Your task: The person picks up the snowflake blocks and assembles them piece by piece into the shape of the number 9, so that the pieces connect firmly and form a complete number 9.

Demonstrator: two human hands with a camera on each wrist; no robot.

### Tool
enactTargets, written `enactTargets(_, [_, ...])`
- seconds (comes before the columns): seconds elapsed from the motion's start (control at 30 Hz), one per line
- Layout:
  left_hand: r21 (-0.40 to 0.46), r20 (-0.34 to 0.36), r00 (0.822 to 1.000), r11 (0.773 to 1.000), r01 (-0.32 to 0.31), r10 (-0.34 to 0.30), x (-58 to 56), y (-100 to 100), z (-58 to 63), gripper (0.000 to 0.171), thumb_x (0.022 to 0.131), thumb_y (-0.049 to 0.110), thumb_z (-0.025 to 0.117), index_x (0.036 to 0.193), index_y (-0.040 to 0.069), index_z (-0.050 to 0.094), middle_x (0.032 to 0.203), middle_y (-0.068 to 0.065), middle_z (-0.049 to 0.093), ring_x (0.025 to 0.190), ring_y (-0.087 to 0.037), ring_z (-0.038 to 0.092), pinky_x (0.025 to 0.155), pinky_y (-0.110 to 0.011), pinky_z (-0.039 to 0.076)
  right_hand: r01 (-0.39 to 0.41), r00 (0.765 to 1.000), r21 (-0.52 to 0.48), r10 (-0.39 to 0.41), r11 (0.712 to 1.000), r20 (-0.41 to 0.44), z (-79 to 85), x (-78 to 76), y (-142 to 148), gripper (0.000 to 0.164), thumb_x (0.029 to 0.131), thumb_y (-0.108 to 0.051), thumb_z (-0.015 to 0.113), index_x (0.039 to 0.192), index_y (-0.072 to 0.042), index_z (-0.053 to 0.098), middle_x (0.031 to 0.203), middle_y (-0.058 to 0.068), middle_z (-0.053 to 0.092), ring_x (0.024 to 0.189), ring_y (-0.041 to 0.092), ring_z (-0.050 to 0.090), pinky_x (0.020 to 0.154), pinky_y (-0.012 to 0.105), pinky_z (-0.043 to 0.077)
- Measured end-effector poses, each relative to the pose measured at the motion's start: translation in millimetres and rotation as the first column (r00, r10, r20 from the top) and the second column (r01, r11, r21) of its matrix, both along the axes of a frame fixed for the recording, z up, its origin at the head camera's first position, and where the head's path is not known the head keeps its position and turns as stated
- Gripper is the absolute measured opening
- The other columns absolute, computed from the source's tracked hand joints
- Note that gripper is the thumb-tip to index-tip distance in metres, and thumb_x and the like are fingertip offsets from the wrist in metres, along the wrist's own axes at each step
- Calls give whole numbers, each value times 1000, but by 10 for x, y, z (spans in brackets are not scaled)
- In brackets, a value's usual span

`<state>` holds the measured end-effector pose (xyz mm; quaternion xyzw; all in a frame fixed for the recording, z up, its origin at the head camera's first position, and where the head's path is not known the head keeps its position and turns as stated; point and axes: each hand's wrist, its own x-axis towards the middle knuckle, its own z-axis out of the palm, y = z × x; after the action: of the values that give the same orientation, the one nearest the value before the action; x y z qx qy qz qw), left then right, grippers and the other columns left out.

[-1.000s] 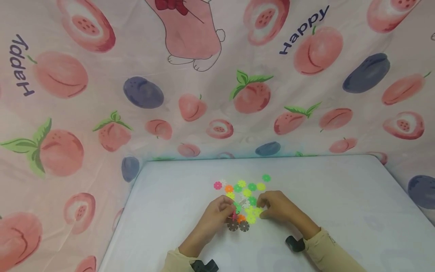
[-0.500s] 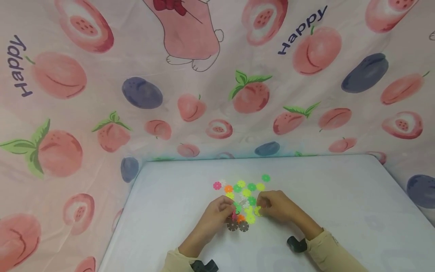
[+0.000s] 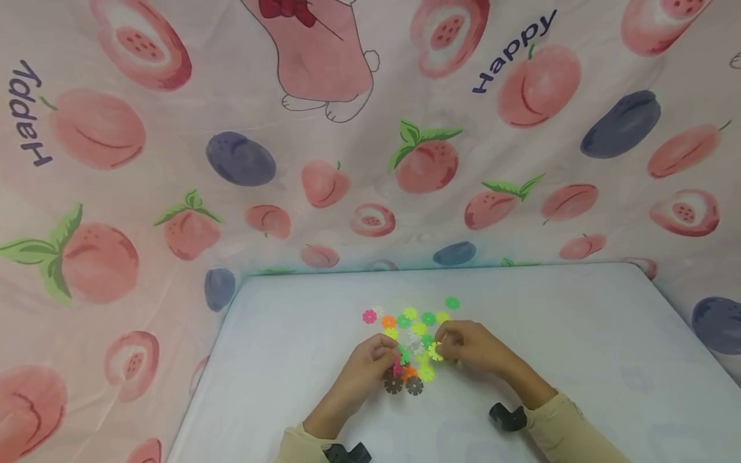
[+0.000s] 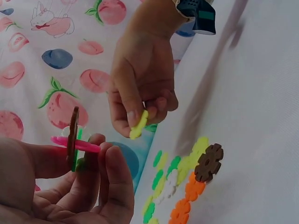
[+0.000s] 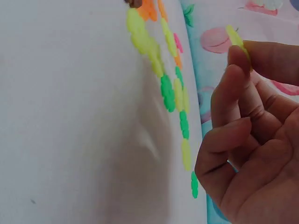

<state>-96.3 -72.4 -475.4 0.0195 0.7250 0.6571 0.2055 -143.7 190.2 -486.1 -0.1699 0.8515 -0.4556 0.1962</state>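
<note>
My left hand point(image 3: 370, 360) grips a small joined cluster of flower-shaped discs. In the left wrist view a brown disc point(image 4: 73, 135) crosses a pink disc point(image 4: 88, 145), with a green disc point(image 4: 78, 162) behind them. My right hand point(image 3: 471, 347) pinches a yellow flower-shaped disc point(image 4: 138, 125) between thumb and index finger, above the table. That yellow disc point(image 5: 236, 39) stands edge-on in the right wrist view. The two hands face each other, a short gap between them.
Loose flower discs in yellow, green, orange, white and pink lie around and beyond my hands, among them a brown disc point(image 3: 414, 386) nearest me. They rest on a white table point(image 3: 550, 334). Behind it hangs a fruit-print cloth point(image 3: 370, 148).
My right hand has picked up a yellow disc from the scattered ones and raised it slightly toward the left hand. The left hand stays nearly in place with its cluster.
</note>
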Motion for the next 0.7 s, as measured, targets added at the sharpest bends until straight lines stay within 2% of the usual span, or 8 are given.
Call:
enactTargets(0.3, [1,10,1000,1000,17,-17,-2,-12,10,26,102,22,59,118,2,64,89,-4,74,73,-12,60,65,-24,51,21,1000,-120,-20,993,15,139,52,-28,21,98,-24,68,111,-7,69,83,18,69,75,23,64,66,38,55])
enactTargets(0.53, [28,21,999,999,26,-27,-4,-14,-7,25,101,22,60,116,2,65,89,-10,75,68,-11,60,63,-24,51,42,999,-149,-41,988,13,263,92,-78,22,97,-25,70,112,-8,71,79,15,66,71,26,61,61,32,52])
enactTargets(0.7, [40,18,999,999,34,-35,-4,0,-15,25,100,21,60,117,2,64,79,-4,70,64,-12,60,61,-25,53,48,999,-162,-46,986,14,319,117,-100,21,97,-23,70,111,-8,71,80,13,66,72,21,61,62,32,52])
